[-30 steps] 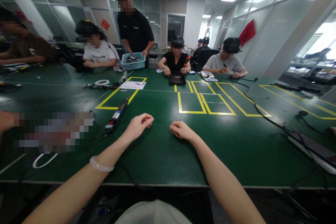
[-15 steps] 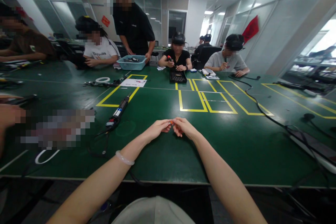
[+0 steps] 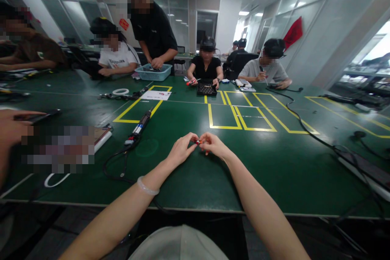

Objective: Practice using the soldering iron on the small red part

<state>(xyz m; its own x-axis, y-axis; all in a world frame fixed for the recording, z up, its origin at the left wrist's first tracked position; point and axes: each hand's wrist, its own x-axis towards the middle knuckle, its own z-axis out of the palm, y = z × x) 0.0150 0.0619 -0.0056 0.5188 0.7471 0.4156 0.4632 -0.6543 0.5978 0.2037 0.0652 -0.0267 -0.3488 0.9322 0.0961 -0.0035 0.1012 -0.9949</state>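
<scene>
Left hand point(image 3: 182, 149), right hand point(image 3: 213, 146) together pinching small red-orange piece point(image 3: 198, 142) over green table point(image 3: 195, 189).

Lying on the green tabletop point(image 3: 265, 162): yellow tape outlines point(image 3: 226, 128) and a white sheet point(image 3: 157, 96). Farther back, before a standing person point(image 3: 154, 28), a blue basket point(image 3: 154, 75).

From my end the table point(image 3: 274, 178) shows dark green, crossed by bright yellow tape point(image 3: 225, 127). On the small piece point(image 3: 198, 142) I make out red, orange and a speck of white. I see a milky-white bracelet point(image 3: 147, 186), a black driver point(image 3: 138, 128) with a blue-and-silver band, a light-blue basket point(image 3: 154, 75), white paper point(image 3: 157, 96) and a red wall hanging point(image 3: 293, 32).
</scene>
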